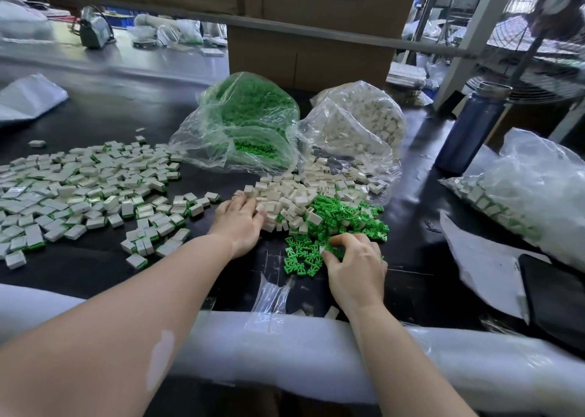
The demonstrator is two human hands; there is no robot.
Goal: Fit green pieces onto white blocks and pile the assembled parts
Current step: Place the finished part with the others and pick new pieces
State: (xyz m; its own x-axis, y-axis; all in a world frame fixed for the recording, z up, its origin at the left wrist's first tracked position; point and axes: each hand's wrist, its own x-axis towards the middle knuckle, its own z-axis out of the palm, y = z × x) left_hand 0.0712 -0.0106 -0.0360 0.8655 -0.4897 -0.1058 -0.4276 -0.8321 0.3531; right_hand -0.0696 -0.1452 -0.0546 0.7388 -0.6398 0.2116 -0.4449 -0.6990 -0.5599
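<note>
A heap of loose white blocks (294, 191) lies at the table's middle, spilling from a clear bag. Right of it spreads a heap of small green pieces (345, 223). My left hand (240, 223) reaches into the left edge of the white heap, fingers curled on a white block. My right hand (354, 264) sits on the near side of the green heap and pinches a green piece between thumb and fingers. A wide spread of assembled white-and-green parts (79, 191) covers the table's left side.
A clear bag of green pieces (243, 122) and a bag of white blocks (357, 122) stand behind the heaps. At the right are a dark blue bottle (471, 131), a bag of assembled parts (519, 201) and a black tablet-like object (557, 299). White foam padding (285, 347) lines the near edge.
</note>
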